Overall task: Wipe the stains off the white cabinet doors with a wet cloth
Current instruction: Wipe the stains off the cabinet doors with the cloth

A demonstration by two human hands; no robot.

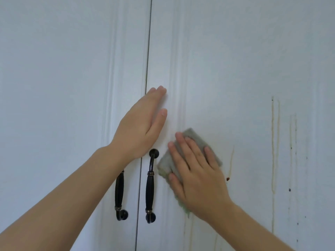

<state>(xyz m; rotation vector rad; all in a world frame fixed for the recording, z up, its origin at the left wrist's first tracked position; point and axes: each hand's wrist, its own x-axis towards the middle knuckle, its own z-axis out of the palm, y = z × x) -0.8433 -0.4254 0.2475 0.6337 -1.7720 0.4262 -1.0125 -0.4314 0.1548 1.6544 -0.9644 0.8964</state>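
Two white cabinet doors fill the view, the left door [63, 87] and the right door [244, 60], split by a thin dark seam. My right hand [197, 173] presses a folded grey cloth [167, 163] with a green underside flat against the right door, fingers straight. My left hand [143, 124] lies flat with straight fingers across the seam, just above the handles. Yellowish drip streaks [272, 145] run down the right door, right of the cloth. A small dark red spot [227, 178] sits close to my right hand.
Two black bar handles hang side by side at the seam, the left handle [119, 194] partly behind my left forearm and the right handle [151, 185] just left of the cloth. Small dark specks [289, 190] dot the far right of the door.
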